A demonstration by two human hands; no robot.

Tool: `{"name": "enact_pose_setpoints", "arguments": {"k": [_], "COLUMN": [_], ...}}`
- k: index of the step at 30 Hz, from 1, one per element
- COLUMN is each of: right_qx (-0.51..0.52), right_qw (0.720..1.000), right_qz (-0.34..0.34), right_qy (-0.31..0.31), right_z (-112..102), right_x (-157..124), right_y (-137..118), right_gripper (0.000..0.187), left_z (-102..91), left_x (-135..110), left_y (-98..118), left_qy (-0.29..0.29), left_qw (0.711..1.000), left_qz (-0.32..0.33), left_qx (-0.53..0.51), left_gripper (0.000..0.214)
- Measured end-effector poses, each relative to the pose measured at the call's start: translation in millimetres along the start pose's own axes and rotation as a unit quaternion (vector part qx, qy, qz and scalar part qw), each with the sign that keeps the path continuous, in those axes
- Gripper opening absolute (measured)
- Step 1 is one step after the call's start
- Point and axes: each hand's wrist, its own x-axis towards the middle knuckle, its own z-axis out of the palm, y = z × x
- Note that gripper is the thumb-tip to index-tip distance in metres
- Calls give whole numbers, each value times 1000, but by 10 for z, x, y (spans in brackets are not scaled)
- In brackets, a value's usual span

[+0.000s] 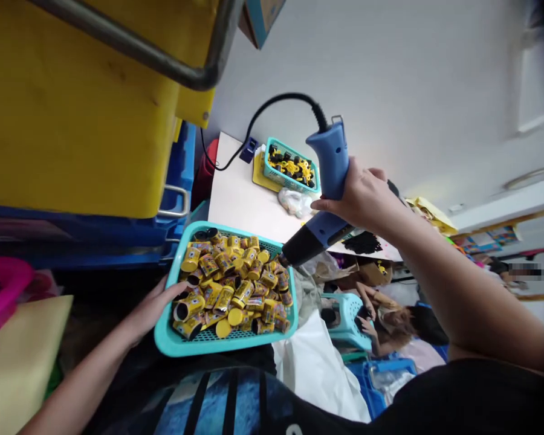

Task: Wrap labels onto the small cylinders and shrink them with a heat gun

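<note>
My right hand (pixel 362 196) is wrapped round the handle of a blue heat gun (pixel 329 199). Its dark nozzle points down at the right rim of a teal basket (pixel 194 347) on my lap. The basket is full of several small yellow-labelled cans (pixel 236 290). My left hand (pixel 156 305) grips the basket's left rim, thumb lying over the edge beside the cans. The gun's black cord (pixel 272 106) loops back over the table to a blue plug.
A white table (pixel 240 199) carries a second teal basket (pixel 290 166) of yellow and black parts on a yellow tray. Stacked yellow and blue crates (pixel 72 121) stand at left, a pink basket (pixel 2 290) lower left. Another person (pixel 390 323) sits beyond by a teal stool.
</note>
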Motion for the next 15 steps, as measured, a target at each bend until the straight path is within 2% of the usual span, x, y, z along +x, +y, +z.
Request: {"name": "enact_pose_setpoints", "arguments": {"k": [4, 7, 9, 11, 13, 15], "right_qx": [-39, -88, -116, -138, -158, -179], "right_qw": [999, 995, 990, 986, 981, 978], "right_qz": [9, 34, 51, 67, 81, 80], "right_qy": [22, 43, 62, 70, 75, 78], "right_z": [-195, -306, -347, -368, -377, -378], "right_x": [-173, -299, -403, -519, -633, -721], "right_y": [-200, -267, -270, -253, -227, -201], "right_gripper": [76, 71, 70, 73, 75, 77], "left_z": [-65, -127, -170, -210, -246, -282], "left_x": [-29, -90, -130, -146, -134, -99], "left_y": [-19, 21, 22, -21, -92, -159], "left_qy": [58, 131, 146, 121, 77, 42], "left_qw": [986, 939, 923, 950, 986, 998], "left_qz": [47, 45, 34, 42, 44, 19], "left_qx": [152, 314, 355, 284, 144, 41], "left_gripper": [54, 53, 55, 60, 69, 80]}}
